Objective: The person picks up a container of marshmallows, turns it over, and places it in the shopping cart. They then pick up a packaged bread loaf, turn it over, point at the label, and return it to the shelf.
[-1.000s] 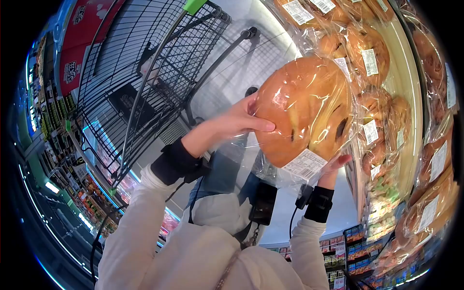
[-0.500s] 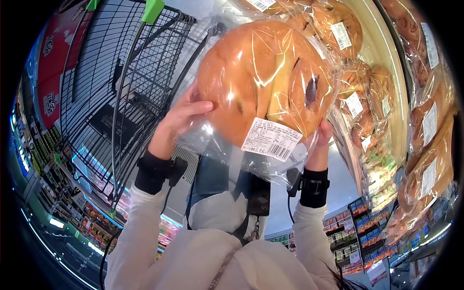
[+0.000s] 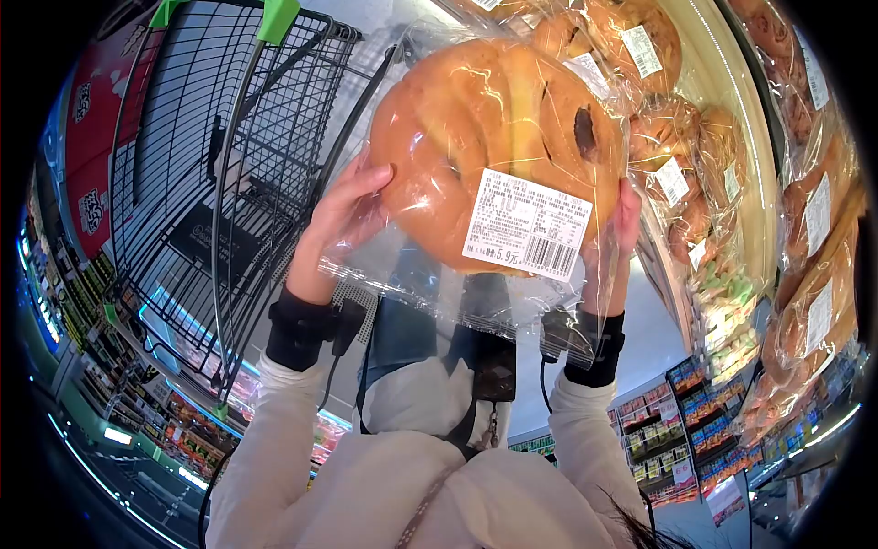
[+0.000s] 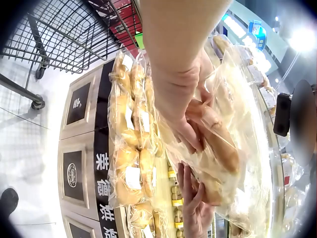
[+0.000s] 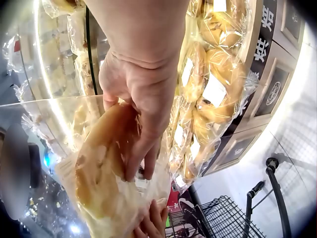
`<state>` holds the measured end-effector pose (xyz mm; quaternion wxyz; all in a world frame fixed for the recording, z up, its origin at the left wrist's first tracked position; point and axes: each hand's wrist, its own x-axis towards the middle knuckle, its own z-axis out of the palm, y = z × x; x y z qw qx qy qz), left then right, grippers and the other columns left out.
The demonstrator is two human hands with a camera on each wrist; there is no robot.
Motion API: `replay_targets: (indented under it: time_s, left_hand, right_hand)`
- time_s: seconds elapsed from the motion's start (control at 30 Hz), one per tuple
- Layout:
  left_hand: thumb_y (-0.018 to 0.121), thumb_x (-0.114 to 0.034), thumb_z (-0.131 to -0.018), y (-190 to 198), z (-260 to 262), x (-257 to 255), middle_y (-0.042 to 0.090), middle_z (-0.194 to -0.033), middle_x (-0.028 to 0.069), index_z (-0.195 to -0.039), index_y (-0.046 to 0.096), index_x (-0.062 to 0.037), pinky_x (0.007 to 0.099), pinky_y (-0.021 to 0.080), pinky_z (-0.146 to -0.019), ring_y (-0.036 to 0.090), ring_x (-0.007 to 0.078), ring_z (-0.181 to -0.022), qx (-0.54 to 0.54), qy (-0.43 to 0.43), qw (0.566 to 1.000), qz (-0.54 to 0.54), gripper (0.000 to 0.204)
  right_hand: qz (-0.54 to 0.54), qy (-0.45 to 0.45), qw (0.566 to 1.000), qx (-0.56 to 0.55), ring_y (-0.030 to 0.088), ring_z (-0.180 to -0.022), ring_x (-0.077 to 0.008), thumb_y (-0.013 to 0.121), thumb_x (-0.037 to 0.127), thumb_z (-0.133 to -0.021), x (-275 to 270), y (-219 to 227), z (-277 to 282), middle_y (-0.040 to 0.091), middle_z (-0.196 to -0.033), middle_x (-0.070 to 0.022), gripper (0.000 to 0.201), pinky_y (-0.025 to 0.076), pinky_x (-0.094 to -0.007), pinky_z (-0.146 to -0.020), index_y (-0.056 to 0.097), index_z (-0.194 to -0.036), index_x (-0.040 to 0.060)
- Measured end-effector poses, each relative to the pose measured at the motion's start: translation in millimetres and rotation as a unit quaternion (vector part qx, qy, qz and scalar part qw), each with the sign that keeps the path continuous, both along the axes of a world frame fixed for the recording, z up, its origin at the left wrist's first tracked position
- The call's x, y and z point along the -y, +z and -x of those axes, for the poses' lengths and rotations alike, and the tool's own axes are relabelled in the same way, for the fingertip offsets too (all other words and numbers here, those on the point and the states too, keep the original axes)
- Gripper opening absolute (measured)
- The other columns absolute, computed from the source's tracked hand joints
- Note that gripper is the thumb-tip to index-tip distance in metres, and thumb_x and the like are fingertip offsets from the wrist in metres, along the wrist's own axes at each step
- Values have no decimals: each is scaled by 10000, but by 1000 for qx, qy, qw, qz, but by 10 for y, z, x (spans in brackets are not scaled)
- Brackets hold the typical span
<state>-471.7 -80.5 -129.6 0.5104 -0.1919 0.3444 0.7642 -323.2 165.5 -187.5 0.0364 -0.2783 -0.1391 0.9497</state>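
Both hands hold a large round bread (image 3: 439,137) in a clear plastic bag, raised in front of the chest. A white price label (image 3: 529,224) on the bag faces the head camera. My left hand (image 3: 352,206) grips the bread's left edge, thumb on top. At the opposite edge my right hand (image 3: 626,229) holds it, mostly behind the bag. In the left wrist view the left hand's fingers curl under the bread (image 4: 218,141), and the right hand (image 4: 195,210) shows beyond. The right wrist view shows the right hand (image 5: 141,109) spread against the bread's underside.
A black wire shopping cart (image 3: 238,174) with green corner pieces stands to the left, a dark box (image 3: 215,240) inside it. Bagged breads (image 3: 672,156) with white labels lie on the display shelf to the right. More bagged loaves (image 3: 819,274) sit on a farther shelf.
The bread has come left and up in the head view, and its label now turns squarely toward the head camera. The left hand has moved left with it; both hands keep their hold.
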Motion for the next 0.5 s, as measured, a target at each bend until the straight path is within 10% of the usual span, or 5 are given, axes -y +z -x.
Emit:
replay_targets:
  time_s: [0.5]
  left_hand:
    - [512, -119, -792, 55, 23, 53, 424, -1178, 122, -1242, 262, -4, 306, 405, -865, 465, 192, -1051, -5, 21, 1000, 6, 527]
  right_hand:
    - [-146, -4, 989, 20, 473, -1033, -225, 359, 275, -867, 83, 106, 59, 484, -1141, -124, 422, 355, -339, -889, 392, -1160, -27]
